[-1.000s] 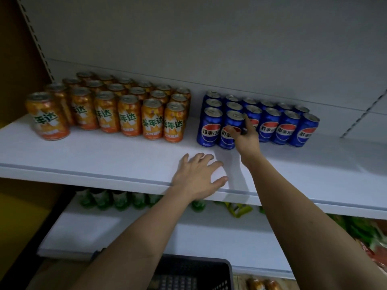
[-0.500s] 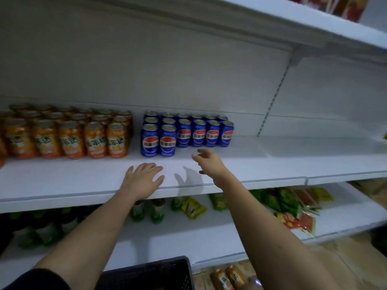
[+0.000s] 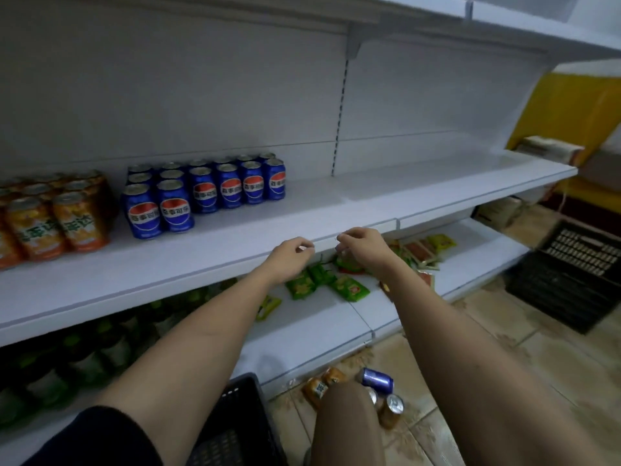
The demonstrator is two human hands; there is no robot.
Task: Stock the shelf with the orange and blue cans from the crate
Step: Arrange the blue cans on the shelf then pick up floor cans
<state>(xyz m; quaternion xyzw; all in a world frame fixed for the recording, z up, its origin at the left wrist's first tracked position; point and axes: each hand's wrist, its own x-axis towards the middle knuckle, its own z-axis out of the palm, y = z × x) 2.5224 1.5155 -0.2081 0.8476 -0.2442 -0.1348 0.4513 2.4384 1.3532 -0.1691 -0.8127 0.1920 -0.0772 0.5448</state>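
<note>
Both hands, left (image 3: pixel 289 260) and right (image 3: pixel 364 247), are hanging loosely curled, grip empty; blue Pepsi cans (image 3: pixel 205 193) are sitting up-left of them on the shelf (image 3: pixel 235 243).

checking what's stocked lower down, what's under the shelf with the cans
Under the shelf: green snack packets, red ones, dark green bottles. The shelf edge and both arms cover the rest.

head view | worn high, faces forward-down, angled right along shelf (image 3: pixel 336 210); close range; floor (image 3: pixel 470 331) below
</note>
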